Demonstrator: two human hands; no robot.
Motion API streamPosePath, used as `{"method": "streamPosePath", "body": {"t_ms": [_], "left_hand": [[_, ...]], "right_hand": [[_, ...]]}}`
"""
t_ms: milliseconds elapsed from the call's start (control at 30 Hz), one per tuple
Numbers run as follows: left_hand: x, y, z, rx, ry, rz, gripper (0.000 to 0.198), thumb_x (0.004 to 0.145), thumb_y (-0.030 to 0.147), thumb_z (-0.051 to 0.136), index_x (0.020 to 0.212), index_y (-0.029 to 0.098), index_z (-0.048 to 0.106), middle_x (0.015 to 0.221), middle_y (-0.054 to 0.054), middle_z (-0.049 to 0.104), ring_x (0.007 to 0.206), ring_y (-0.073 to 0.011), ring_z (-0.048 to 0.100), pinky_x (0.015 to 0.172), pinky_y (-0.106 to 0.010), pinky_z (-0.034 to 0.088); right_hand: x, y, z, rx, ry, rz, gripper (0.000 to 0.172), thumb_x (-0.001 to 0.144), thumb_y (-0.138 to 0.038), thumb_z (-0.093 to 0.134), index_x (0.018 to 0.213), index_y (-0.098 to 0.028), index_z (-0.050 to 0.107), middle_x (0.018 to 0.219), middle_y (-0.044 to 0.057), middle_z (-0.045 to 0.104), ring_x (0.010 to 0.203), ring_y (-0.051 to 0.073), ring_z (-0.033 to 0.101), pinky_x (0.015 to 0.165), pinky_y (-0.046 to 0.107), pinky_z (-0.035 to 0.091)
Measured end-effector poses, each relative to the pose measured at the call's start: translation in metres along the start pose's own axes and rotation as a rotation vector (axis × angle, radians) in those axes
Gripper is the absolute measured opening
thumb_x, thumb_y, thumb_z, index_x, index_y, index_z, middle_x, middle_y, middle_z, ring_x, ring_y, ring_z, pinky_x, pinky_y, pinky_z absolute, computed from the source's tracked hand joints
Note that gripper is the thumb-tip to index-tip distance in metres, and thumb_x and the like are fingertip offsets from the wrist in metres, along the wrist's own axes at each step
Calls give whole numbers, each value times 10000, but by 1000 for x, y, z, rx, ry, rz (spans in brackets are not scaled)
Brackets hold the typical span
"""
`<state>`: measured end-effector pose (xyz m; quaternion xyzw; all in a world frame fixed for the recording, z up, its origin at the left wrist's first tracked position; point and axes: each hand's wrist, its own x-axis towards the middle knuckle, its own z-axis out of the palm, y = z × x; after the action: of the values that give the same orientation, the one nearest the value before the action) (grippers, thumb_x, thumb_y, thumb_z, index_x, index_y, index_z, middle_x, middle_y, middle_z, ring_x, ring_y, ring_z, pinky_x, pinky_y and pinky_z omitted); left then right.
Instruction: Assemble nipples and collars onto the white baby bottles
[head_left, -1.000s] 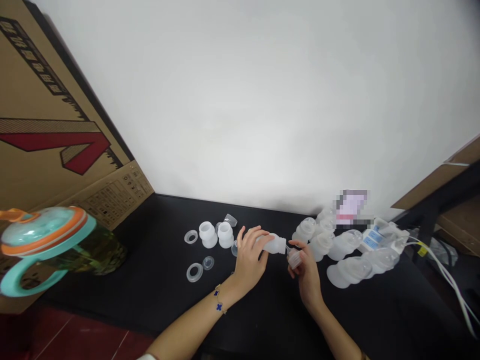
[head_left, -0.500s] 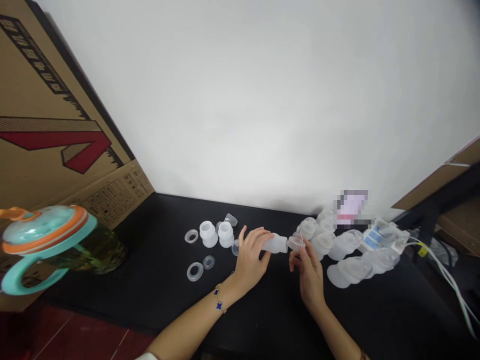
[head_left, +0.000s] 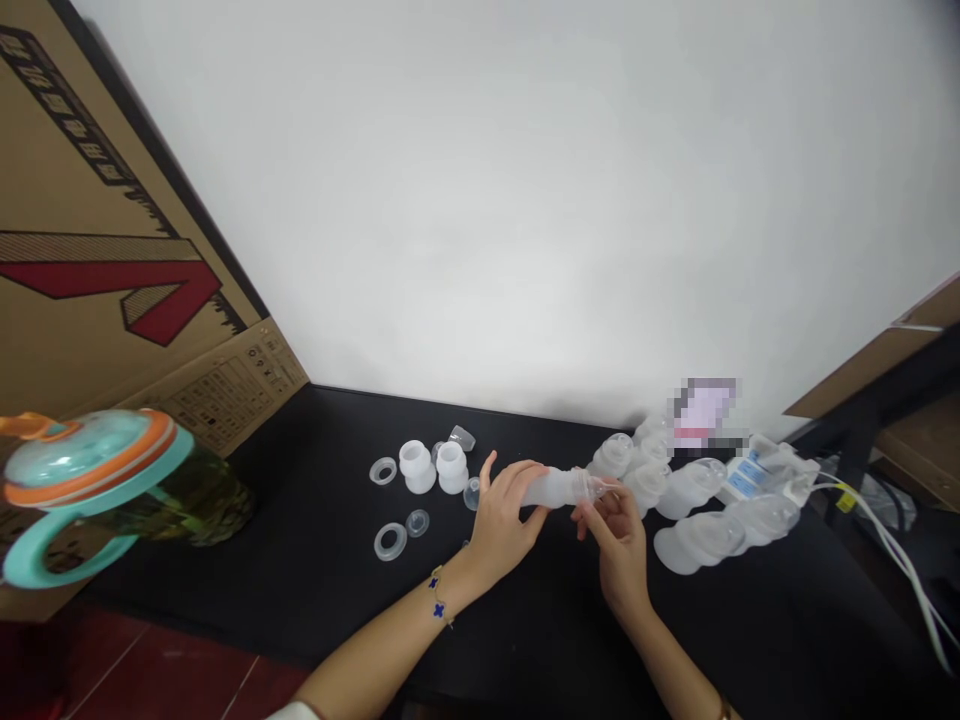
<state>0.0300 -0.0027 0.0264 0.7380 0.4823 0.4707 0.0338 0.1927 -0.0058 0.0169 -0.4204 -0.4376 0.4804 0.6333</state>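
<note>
Just left of the heap of clear plastic funnels (head_left: pixel 694 510), the left hand (head_left: pixel 499 525) gripped a frosted plastic bottle (head_left: pixel 551 488) while the right hand (head_left: pixel 616 550) pinched its clear tip (head_left: pixel 592 487) — one slip, and the tip could drop into that heap.

Bottle (head_left: pixel 559 488) tip hidden behind right hand (head_left: pixel 616 545)
</note>
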Motion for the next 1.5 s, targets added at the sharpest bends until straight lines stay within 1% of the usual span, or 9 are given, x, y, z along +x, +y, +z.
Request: {"method": "streamPosePath", "body": {"t_ms": [233, 367, 533, 633, 767, 933, 1200, 1367, 1500], "left_hand": [[-1, 0, -1, 37, -6, 28, 363, 870, 146, 610, 1222, 231, 581, 1171, -55, 701, 1107, -220, 649, 1178, -556, 254], [-3, 0, -1, 75, -12, 72, 405, 903, 152, 577, 1291, 266, 567, 1184, -59, 688, 1114, -217, 641, 1169, -557, 254], [-2, 0, -1, 133, -34, 93, 410, 928, 146, 556, 1303, 310, 578, 1205, -52, 670, 1118, -205, 631, 1167, -555, 244], [-2, 0, -1, 150, -41, 88, 420, 929, 142, 554, 1308, 323, 577, 1212, -49, 666, 1126, -203, 625, 1168, -550, 248], [-2, -1, 0, 157, -42, 84, 425, 928, 142, 556, 1308, 331, 577, 1218, -46, 663, 1133, -204, 620, 1166, -547, 259], [-1, -1, -1, 159, -32, 94, 433, 919, 122, 550, 1300, 327, 583, 1212, -48, 666, 1120, -205, 626, 1169, -553, 253], [0, 1, -3, 175, -25, 109, 407, 935, 120, 522, 1280, 321, 600, 1193, -48, 672, 1116, -201, 631, 1161, -551, 275], [-2, -3, 0, 168, -17, 158, 415, 930, 86, 487, 1258, 307, 614, 1188, -51, 673, 1135, -192, 625, 1108, -477, 386], [-3, -5, 2, 160, -10, 180, 430, 927, 69, 479, 1267, 300, 605, 1198, -52, 668, 1142, -189, 620, 1097, -459, 401]], "right_hand": [[-2, 0, 0, -8, -24, 15, 366, 770, -343, 795, 1061, -264, 588, 1144, 63, 677, 663, 139, 593, 482, 249, 459], [-1, 1, 0, -11, 6, 5, 366, 753, -345, 808, 1033, -254, 591, 1041, 41, 673, 647, 131, 579, 464, 239, 455], [0, 2, 0, -26, 9, -2, 364, 750, -352, 808, 1028, -253, 596, 948, 15, 654, 616, 126, 557, 455, 240, 444], [0, 3, -1, -22, 10, -6, 341, 798, -384, 763, 1071, -251, 609, 905, 17, 648, 639, 146, 571, 462, 250, 446], [1, 3, -3, -32, 11, 10, 307, 882, -424, 670, 1123, -236, 642, 766, 8, 632, 623, 159, 557, 490, 267, 449], [2, 3, -5, -51, 30, 20, 292, 875, -423, 685, 1092, -229, 667, 678, -9, 618, 572, 154, 529, 500, 276, 437], [4, 2, -5, -61, 42, 9, 283, 853, -423, 716, 1039, -213, 681, 687, 2, 623, 587, 149, 531, 491, 263, 443], [5, 2, -4, -67, 70, 7, 265, 822, -441, 739, 929, -207, 675, 887, 48, 677, 600, 139, 547, 467, 258, 459], [6, 3, -4, -59, 72, 13, 268, 812, -450, 743, 862, -204, 648, 981, 60, 676, 594, 129, 548, 450, 250, 456]]}}
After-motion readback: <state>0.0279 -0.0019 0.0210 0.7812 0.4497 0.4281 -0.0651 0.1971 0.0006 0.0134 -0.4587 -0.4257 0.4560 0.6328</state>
